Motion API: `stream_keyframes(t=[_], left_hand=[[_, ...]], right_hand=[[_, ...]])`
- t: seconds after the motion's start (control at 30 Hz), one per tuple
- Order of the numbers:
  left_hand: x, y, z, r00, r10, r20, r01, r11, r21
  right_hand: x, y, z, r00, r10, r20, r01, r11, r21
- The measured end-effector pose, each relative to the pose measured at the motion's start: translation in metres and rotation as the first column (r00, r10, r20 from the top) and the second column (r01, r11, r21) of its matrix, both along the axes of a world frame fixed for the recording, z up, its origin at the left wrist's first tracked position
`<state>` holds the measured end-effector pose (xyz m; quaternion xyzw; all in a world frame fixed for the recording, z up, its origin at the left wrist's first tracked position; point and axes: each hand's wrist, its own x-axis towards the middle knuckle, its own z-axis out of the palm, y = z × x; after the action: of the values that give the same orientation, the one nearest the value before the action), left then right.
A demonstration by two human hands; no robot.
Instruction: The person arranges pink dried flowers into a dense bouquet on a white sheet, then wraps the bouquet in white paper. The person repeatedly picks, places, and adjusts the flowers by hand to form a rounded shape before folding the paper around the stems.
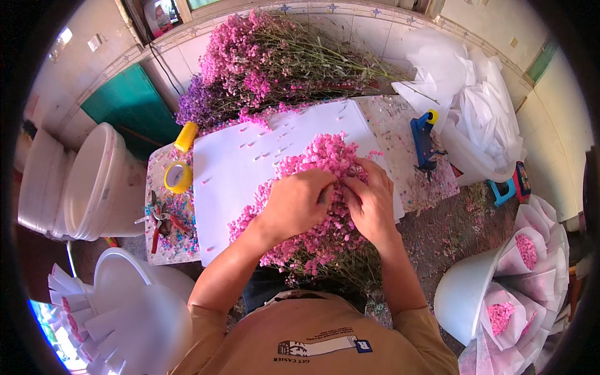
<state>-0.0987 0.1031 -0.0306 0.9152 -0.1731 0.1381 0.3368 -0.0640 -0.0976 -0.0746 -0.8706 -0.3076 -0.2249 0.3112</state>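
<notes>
A large bunch of small pink flowers (pixel 315 240), like dyed baby's breath, lies in front of my body, with its green stems (pixel 350 265) toward me. Over its upper part, my left hand (pixel 302 201) is closed, its curled fingers pressed in among the blossoms. Close beside it, my right hand (pixel 373 203) pinches blossoms between thumb and fingers. The fingertips of both hands almost meet and partly hide what they grip. Under the bunch is a white sheet (pixel 228 169) with loose pink petals scattered on it.
Pink and purple flower bunches (pixel 250 62) lie behind the sheet. At left are yellow tape rolls (pixel 178 177), red-handled pruners (pixel 164 224) and white buckets (pixel 94 181). A blue tape dispenser (pixel 423 140), white wrapping (pixel 481 100) and a bucket (pixel 462 294) of wrapped bouquets stand right.
</notes>
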Motion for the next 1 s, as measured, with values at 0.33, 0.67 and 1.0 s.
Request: stream_keyframes(t=[0.33, 0.67, 1.0], left_hand=[[-0.009, 0.007, -0.022, 0.967, 0.247, -0.068, -0.225, 0.946, 0.234], [0.008, -0.009, -0.027, 0.968, 0.242, 0.066, -0.248, 0.962, 0.112], [0.016, -0.011, -0.024, 0.923, 0.384, 0.010, -0.377, 0.902, 0.210]], right_hand=[[0.028, -0.017, -0.030, 0.981, -0.034, -0.190, 0.033, 0.999, -0.005], [0.031, -0.002, -0.015, 0.976, -0.078, -0.204, 0.100, 0.990, 0.098], [0.039, -0.001, -0.039, 0.950, -0.040, -0.308, 0.153, 0.924, 0.350]])
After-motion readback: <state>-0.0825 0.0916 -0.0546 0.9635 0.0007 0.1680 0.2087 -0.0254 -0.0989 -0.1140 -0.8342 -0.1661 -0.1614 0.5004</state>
